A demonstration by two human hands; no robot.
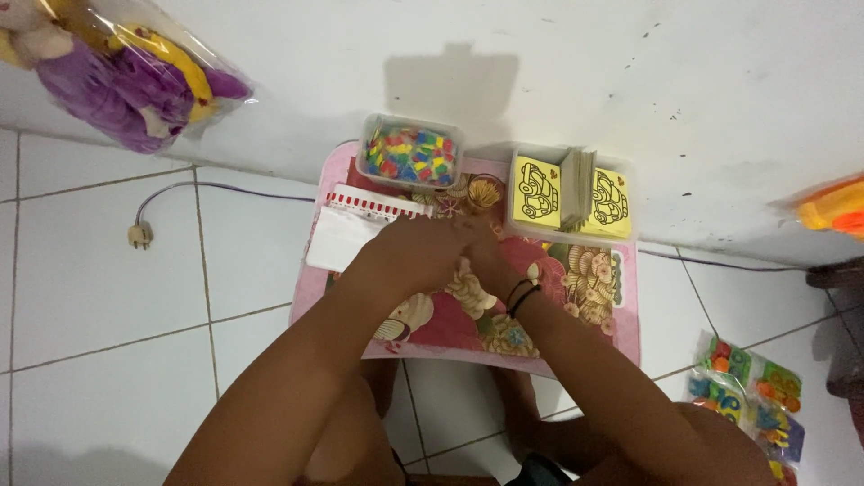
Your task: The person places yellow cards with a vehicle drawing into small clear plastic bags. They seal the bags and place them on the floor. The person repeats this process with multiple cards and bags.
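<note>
the left hand (416, 250) and right hand (481, 256) met over the middle of the pink mat (621, 333), fingers bunched together — whether they pinched anything could not be told, as the hands hid the spot. just beyond the left hand lay a white packet (346, 234) with a red-striped edge, partly under the hand. a small round pot of sticks (485, 193) stood just past the fingertips. farther back, against the wall, stood a clear tub of coloured bits (411, 155) and a tub of yellow cards (569, 193) — both looked full, so the work appeared barely begun.
</note>
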